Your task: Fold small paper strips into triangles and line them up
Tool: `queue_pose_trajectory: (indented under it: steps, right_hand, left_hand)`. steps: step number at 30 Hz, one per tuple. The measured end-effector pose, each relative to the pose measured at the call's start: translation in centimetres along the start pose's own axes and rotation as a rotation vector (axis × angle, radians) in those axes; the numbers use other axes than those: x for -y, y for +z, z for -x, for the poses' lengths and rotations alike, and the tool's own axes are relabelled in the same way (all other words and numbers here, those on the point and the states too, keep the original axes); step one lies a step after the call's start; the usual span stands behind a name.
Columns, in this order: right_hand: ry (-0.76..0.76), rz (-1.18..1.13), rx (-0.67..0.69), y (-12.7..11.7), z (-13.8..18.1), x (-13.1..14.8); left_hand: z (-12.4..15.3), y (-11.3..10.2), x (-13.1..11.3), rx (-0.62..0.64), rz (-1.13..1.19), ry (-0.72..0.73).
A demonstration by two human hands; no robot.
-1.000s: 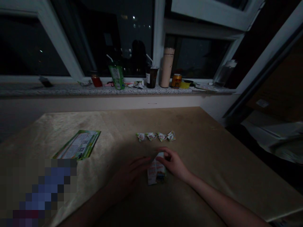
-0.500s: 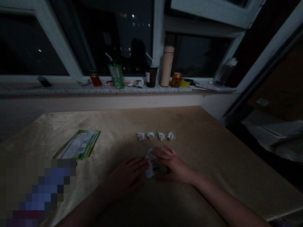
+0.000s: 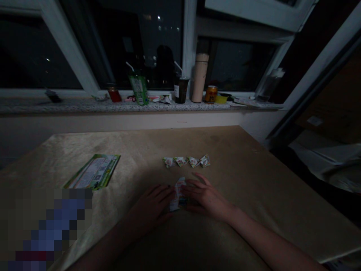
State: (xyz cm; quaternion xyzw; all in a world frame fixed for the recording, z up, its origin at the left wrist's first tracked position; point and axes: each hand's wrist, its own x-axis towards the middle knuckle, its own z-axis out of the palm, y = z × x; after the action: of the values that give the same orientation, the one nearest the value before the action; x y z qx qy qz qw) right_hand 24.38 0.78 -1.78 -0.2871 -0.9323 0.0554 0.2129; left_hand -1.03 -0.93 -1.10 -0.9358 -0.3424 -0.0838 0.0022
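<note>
In dim light, both my hands rest on a tan table (image 3: 248,169) and press a narrow folded strip of printed paper (image 3: 177,194) between them. My left hand (image 3: 152,207) holds its left side with fingers curled against it. My right hand (image 3: 205,195) pinches its right side, the other fingers spread over the table. Just beyond the strip lies a row of several small folded paper pieces (image 3: 186,162). A green printed leaflet (image 3: 94,172) lies flat to the left.
A stone window sill (image 3: 70,107) behind the table carries a green drink carton (image 3: 138,89), a dark cup with a straw (image 3: 180,89), a tall beige flask (image 3: 199,77), an orange can (image 3: 211,94) and a red jar (image 3: 114,95). Crumpled light material (image 3: 327,158) lies at the right.
The paper was wider and lay flatter a second ago; it is now folded into a narrower strip and stands up between my hands. My right hand has slid left over it.
</note>
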Motion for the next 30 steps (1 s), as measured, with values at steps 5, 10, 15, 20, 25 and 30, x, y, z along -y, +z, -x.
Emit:
queue_pose_trajectory:
  steps: [5, 10, 15, 20, 25, 30]
  right_hand:
    - [0.012, -0.007, 0.006, 0.2, 0.1, -0.1]
    - [0.056, -0.032, 0.026, 0.1, 0.0, 0.0]
    - [0.043, -0.035, 0.027, -0.2, 0.0, 0.5]
    - [0.050, 0.018, -0.058, 0.3, -0.1, 0.6]
    - [0.078, 0.003, -0.154, 0.9, 0.0, 0.1]
    - [0.104, -0.019, -0.174, 1.2, -0.2, 0.2]
  left_hand:
    - [-0.1, 0.1, -0.3, -0.032, -0.015, -0.014]
    - [-0.3, -0.1, -0.6, -0.032, -0.009, -0.038]
    - [-0.6, 0.0, -0.8, -0.055, -0.003, -0.089]
    - [-0.6, 0.1, -0.7, -0.053, 0.040, -0.075]
    - [-0.7, -0.1, -0.9, -0.039, 0.084, -0.075]
    - [-1.1, -0.6, -1.2, -0.034, 0.123, -0.089]
